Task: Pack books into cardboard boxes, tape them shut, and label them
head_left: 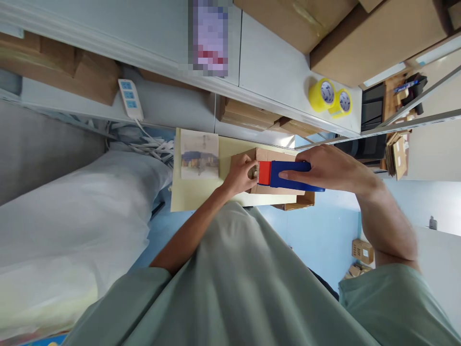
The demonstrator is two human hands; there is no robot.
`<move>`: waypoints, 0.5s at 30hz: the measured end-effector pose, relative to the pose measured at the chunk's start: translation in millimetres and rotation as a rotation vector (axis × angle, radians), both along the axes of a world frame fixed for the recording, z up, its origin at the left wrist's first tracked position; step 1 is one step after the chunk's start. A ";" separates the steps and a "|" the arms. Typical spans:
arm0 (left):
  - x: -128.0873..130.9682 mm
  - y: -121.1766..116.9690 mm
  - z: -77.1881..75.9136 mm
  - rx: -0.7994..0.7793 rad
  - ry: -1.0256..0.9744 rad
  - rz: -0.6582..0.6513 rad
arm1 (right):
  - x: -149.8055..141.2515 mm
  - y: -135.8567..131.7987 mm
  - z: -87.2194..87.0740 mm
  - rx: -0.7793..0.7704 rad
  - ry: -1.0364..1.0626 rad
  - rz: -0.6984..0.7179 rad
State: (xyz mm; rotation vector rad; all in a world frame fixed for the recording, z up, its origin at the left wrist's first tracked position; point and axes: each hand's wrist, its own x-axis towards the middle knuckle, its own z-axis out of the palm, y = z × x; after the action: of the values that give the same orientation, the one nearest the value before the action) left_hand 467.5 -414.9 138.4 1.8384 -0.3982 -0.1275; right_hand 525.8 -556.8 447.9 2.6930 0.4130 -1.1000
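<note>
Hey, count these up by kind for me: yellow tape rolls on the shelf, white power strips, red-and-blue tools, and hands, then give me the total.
Yellow tape rolls: 2
White power strip: 1
Red-and-blue tool: 1
Hands, left and right: 2
Total: 6

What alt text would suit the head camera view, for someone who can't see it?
The right hand grips a blue-and-red handheld tool over a brown cardboard box on a pale yellow board; the left hand curls beside the tool's red end. Two yellow tape rolls sit on the grey metal shelf beyond.
</note>
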 end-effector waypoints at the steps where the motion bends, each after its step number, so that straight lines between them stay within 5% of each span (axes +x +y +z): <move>1: 1.7 -1.0 -2.4 0.005 0.022 0.009 | -0.5 0.8 -0.1 -0.009 -0.003 0.001; 10: -0.7 3.8 -11.8 -0.029 0.156 0.024 | -4.3 -33.5 -4.1 -0.056 -0.025 -0.004; 15: 0.1 10.1 -8.0 -0.069 0.184 0.022 | -1.0 -78.9 -27.0 -0.077 0.019 -0.090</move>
State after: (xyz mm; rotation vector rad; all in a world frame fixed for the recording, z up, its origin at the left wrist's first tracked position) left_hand 467.6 -404.8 130.4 1.7461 -0.2509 -0.2623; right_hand 524.7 -635.7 420.8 2.6583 0.2490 -1.1421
